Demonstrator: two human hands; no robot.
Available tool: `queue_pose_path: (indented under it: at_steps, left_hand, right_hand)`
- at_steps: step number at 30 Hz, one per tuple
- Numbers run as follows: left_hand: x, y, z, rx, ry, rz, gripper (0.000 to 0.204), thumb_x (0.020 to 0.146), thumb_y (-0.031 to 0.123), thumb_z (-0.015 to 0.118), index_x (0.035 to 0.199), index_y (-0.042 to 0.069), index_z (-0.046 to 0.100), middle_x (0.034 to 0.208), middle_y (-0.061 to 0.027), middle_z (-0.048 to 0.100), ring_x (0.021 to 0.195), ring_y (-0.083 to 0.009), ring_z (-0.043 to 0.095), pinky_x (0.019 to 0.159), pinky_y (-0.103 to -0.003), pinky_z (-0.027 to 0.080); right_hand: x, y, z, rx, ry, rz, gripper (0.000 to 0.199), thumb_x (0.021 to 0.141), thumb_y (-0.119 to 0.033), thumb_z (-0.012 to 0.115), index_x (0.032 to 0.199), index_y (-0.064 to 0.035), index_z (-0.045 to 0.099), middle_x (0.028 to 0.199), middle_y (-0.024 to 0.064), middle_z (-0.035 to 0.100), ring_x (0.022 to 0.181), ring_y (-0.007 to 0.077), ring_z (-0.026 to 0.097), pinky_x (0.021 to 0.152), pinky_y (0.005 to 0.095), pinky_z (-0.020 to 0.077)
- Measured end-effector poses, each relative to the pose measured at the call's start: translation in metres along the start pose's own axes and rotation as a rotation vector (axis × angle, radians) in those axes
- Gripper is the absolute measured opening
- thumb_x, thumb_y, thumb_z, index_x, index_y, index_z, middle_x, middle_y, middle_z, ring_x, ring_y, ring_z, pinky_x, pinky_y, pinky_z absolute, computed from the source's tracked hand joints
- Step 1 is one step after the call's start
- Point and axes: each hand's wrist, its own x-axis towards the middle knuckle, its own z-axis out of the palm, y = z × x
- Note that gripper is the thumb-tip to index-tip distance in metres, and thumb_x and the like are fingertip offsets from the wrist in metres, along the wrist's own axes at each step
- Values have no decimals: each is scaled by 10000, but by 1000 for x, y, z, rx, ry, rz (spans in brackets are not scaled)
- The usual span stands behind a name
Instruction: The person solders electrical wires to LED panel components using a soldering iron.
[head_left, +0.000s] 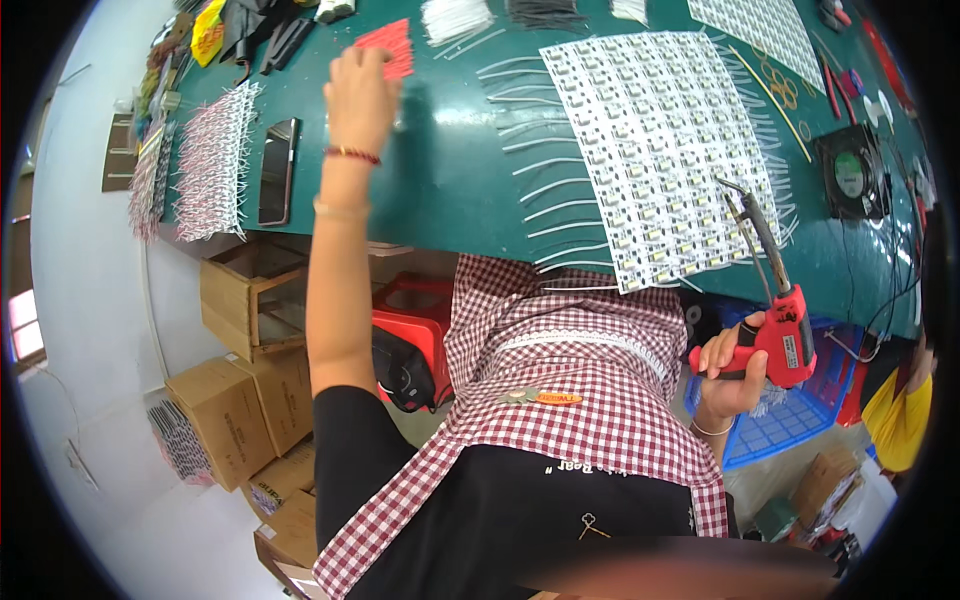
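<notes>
My left hand (361, 100) is at the far left of the table, against the near left edge of a pile of short red wires (394, 48). Its fingers are bent together with their tips hidden, so what they pinch cannot be made out. Wrapped round the handle of a red soldering gun (790, 340) is my right hand (735, 368). The gun's metal tip points up and left, over the right part of a white sheet of small circuit boards (650, 140). White wires (556, 190) stick out from the sheet's left side, and more wires line its right side.
A phone (278, 172) lies left of my forearm, beside bundled red and white wires (213, 165). White wires (455, 18) and black wires (545, 10) lie at the back. A black fan (852, 172) stands at the right. Below are a red stool (415, 300) and a blue basket (790, 420).
</notes>
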Motion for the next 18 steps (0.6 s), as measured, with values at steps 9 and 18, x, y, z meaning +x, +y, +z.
queue_pose_path:
  at_steps: [9,18]
  left_hand:
    - [34,-50,43,-79,-154,-264,256,841,269,712,1054,129,691,1125,-96,614,1125,-307,550,916,-512,431]
    - [15,-35,51,101,199,-27,36,821,174,693,852,157,685,915,-19,621,905,-230,604,759,-418,417]
  right_hand:
    - [16,2,7,-5,48,10,469,1007,-388,464,1267,1,431,656,31,459,469,97,398,449,239,388]
    - [28,-1,15,-32,72,-10,450,1009,-373,461,1250,4,424,656,37,459,461,93,402,453,234,395]
